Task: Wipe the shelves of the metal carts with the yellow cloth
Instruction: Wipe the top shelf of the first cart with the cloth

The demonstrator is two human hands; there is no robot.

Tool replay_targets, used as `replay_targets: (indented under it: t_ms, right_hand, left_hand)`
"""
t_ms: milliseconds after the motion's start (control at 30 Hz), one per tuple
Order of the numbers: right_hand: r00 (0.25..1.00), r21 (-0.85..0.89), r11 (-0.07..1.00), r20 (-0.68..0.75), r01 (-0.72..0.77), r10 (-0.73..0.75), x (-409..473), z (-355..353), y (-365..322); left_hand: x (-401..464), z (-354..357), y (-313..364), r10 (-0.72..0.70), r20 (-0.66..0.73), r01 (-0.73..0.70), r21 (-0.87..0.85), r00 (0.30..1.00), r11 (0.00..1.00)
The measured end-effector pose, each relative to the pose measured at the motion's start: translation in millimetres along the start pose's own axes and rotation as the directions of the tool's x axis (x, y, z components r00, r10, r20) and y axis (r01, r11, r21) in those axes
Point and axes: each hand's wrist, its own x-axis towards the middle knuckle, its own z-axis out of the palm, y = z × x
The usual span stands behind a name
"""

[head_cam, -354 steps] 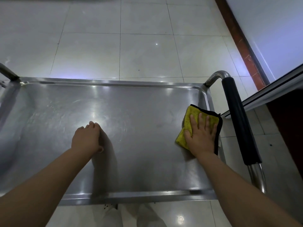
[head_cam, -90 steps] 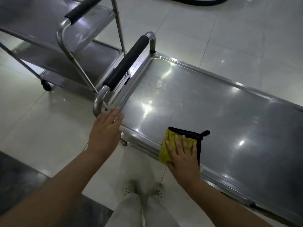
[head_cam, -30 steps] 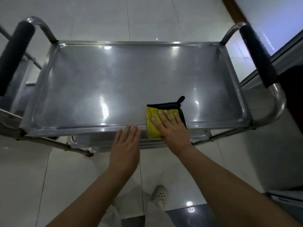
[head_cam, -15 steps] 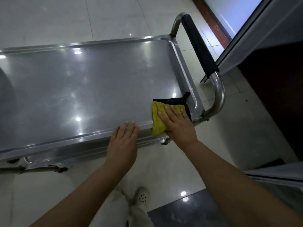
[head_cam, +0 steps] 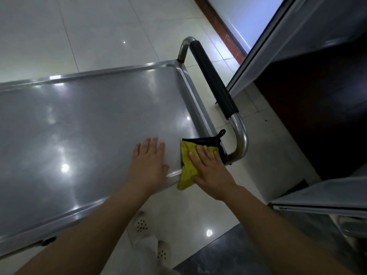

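Cloth (head_cam: 187, 162), yellow with a black edge and a small black loop, lies at the near right corner of the cart's top shelf (head_cam: 89, 126), its lower part draped over the shelf's front rim. Right hand (head_cam: 210, 170) presses flat on the cloth, fingers straight and a little spread, thumb at the cloth's lower edge; its grip is wide, not curled round anything. Left hand (head_cam: 150, 162) rests palm-down on the bare steel just beside the cloth, fingers straight and together, grip likewise wide and holding nothing. Handle (head_cam: 213, 80), a steel tube with a black sleeve, runs along the shelf's right end and curves down near the cloth. Below the rim, on the pale tiled floor (head_cam: 99, 32), show white perforated shoes (head_cam: 142, 225).
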Motion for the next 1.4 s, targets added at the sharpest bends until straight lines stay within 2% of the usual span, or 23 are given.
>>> replay_targets:
  t_ms: [167, 267, 367, 467, 733, 833, 933, 1067, 1267, 1400]
  right_hand:
    - [0.99, 0.035, 0.99, 0.06, -0.133, 0.131, 14, -12, -13]
    - [0.982, 0.007, 0.983, 0.045, -0.185, 0.185, 27, -15, -15]
    - [0.976, 0.001, 0.976, 0.023, -0.218, 0.218, 44, -17, -12]
    - [0.971, -0.022, 0.971, 0.012, -0.24, 0.24, 68, -24, -7]
    - [0.973, -0.03, 0.974, -0.059, -0.226, 0.224, 153, -56, 15]
    - [0.978, -0.041, 0.98, -0.089, -0.195, 0.19, 182, -67, 21]
    - [0.982, -0.045, 0.986, -0.111, -0.161, 0.155, 206, -75, 23]
    - [0.983, -0.04, 0.992, -0.147, -0.119, 0.112, 241, -88, 25]
    - [0.969, -0.045, 0.984, -0.187, -0.17, 0.158, 309, -107, 18]
    - [0.975, -0.029, 0.989, -0.178, -0.142, 0.135, 352, -122, 12]
  left_hand:
    - [48, -28, -34, -0.066, 0.084, 0.062, 0.047, 0.994, 0.997]
    - [72, -38, -50, -0.065, 0.119, 0.047, 0.147, 0.991, 0.988]
    - [87, -38, -56, -0.055, 0.204, 0.023, 0.159, 0.977, 0.987]
    - [94, -39, -53, -0.044, 0.222, 0.003, 0.185, 0.974, 0.983]
    - [99, -39, -56, -0.045, 0.263, 0.006, 0.149, 0.964, 0.989]
    - [112, -56, -64, -0.026, 0.25, 0.005, 0.084, 0.968, 0.996]
    - [138, -81, -86, -0.106, 0.178, 0.091, 0.087, 0.978, 0.992]
    - [161, -90, -113, -0.257, 0.273, 0.222, 0.152, 0.927, 0.963]
    - [166, -81, -118, -0.285, 0.31, 0.259, 0.123, 0.907, 0.958]
    - [166, -80, -122, -0.289, 0.302, 0.276, 0.085, 0.909, 0.957]
